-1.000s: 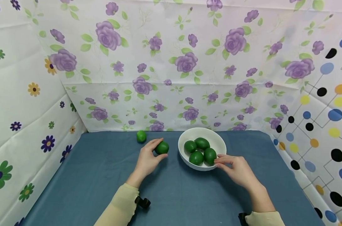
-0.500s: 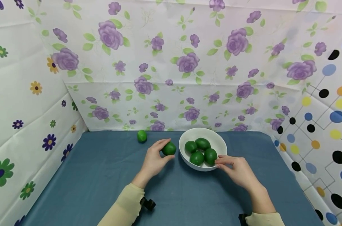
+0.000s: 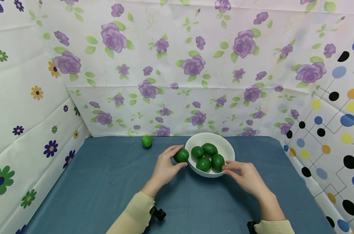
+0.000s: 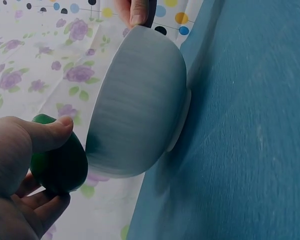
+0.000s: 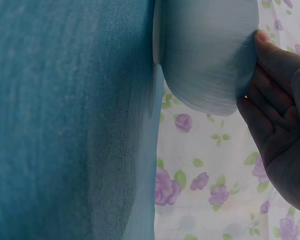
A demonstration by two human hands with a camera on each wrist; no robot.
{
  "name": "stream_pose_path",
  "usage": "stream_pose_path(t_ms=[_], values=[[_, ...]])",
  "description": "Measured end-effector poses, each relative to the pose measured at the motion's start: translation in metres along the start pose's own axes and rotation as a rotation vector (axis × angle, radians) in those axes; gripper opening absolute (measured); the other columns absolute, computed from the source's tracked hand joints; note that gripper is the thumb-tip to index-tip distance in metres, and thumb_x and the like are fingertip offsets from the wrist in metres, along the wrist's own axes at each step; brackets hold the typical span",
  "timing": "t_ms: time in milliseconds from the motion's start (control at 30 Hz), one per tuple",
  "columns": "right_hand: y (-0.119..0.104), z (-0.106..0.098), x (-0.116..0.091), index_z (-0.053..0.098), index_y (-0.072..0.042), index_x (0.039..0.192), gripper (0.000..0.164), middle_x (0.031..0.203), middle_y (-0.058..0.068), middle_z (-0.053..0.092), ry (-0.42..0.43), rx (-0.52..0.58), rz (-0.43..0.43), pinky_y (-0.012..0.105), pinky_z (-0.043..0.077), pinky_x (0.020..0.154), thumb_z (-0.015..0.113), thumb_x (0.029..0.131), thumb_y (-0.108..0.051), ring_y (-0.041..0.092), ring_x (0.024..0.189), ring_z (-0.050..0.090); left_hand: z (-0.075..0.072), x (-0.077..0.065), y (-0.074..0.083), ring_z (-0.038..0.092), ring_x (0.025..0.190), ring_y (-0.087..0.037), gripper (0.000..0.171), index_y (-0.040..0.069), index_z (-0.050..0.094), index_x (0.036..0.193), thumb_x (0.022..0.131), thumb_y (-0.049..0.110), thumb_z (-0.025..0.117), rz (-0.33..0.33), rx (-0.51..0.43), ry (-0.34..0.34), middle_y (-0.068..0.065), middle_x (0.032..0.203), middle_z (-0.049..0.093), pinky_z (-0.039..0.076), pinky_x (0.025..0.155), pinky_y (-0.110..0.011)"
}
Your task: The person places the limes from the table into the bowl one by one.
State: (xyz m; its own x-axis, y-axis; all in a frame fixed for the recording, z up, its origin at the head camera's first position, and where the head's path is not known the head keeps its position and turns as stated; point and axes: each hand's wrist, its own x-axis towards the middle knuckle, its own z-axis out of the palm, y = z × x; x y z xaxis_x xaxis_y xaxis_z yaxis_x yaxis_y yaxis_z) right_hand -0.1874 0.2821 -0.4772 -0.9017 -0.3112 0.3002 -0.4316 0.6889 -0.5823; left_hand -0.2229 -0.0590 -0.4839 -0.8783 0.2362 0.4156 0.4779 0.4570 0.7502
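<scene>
My left hand [image 3: 166, 167] holds a dark green avocado [image 3: 181, 155] between thumb and fingers, right at the left rim of a white bowl [image 3: 191, 139]. In the left wrist view the egg-shaped avocado [image 4: 60, 162] overlaps the bowl's side [image 4: 140, 95], level with its upper part. Several similar avocados [image 3: 203, 164] lie inside the bowl. At its right front rim, my right hand [image 3: 245, 175] pinches the edge; the right wrist view has the thumb and fingertips of this hand [image 5: 285, 110] at the bowl's rim. A smaller, brighter green lime [image 3: 146, 141] lies at the back left.
A blue cloth [image 3: 106, 182] covers the table. Behind it hangs a white sheet with purple roses [image 3: 194, 65]. Patterned sheets flank it, flowered on the left [image 3: 19, 97] and dotted on the right [image 3: 334, 130].
My left hand has moved right with the avocado, from apart from the bowl up to its left rim. My right hand stays at the bowl's edge.
</scene>
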Motion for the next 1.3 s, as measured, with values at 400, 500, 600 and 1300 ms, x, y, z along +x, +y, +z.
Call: stream_pose_path(t_ms=[400,500,600,1300], values=[[0.003,0.002,0.0,0.086,-0.018,0.114,0.018,0.126,0.007,0.077,0.0,-0.008,0.007,0.053,0.059,0.098,0.083,0.096,-0.02,0.028,0.128,0.068,0.012,0.004,0.017,0.062,0.134,-0.027,0.069,0.013,0.062,0.152,0.09,0.012,0.09,0.092,0.022,-0.029,-0.007,0.15,0.06,0.057,0.104,-0.045],[0.003,0.001,-0.001,0.086,-0.018,0.113,0.017,0.126,0.007,0.077,-0.001,-0.005,0.008,0.053,0.059,0.098,0.083,0.097,-0.02,0.028,0.128,0.068,0.016,0.005,0.02,0.06,0.137,-0.027,0.068,0.014,0.062,0.153,0.09,0.015,0.09,0.097,0.028,-0.042,-0.006,0.151,0.059,0.056,0.106,-0.044],[0.003,0.002,-0.001,0.086,-0.018,0.113,0.017,0.126,0.007,0.077,-0.002,-0.005,0.005,0.053,0.059,0.097,0.083,0.097,-0.021,0.028,0.127,0.069,0.02,0.007,0.021,0.058,0.139,-0.025,0.067,0.015,0.062,0.152,0.091,0.016,0.089,0.095,0.039,-0.062,-0.004,0.153,0.058,0.054,0.108,-0.043],[0.001,0.002,-0.001,0.086,-0.016,0.114,0.018,0.126,0.009,0.077,0.002,-0.009,-0.002,0.054,0.06,0.095,0.082,0.097,-0.019,0.03,0.124,0.071,0.063,0.031,0.041,0.055,0.141,-0.026,0.068,0.017,0.058,0.157,0.095,0.015,0.085,0.157,0.27,-0.246,-0.005,0.158,0.053,0.054,0.109,-0.043]])
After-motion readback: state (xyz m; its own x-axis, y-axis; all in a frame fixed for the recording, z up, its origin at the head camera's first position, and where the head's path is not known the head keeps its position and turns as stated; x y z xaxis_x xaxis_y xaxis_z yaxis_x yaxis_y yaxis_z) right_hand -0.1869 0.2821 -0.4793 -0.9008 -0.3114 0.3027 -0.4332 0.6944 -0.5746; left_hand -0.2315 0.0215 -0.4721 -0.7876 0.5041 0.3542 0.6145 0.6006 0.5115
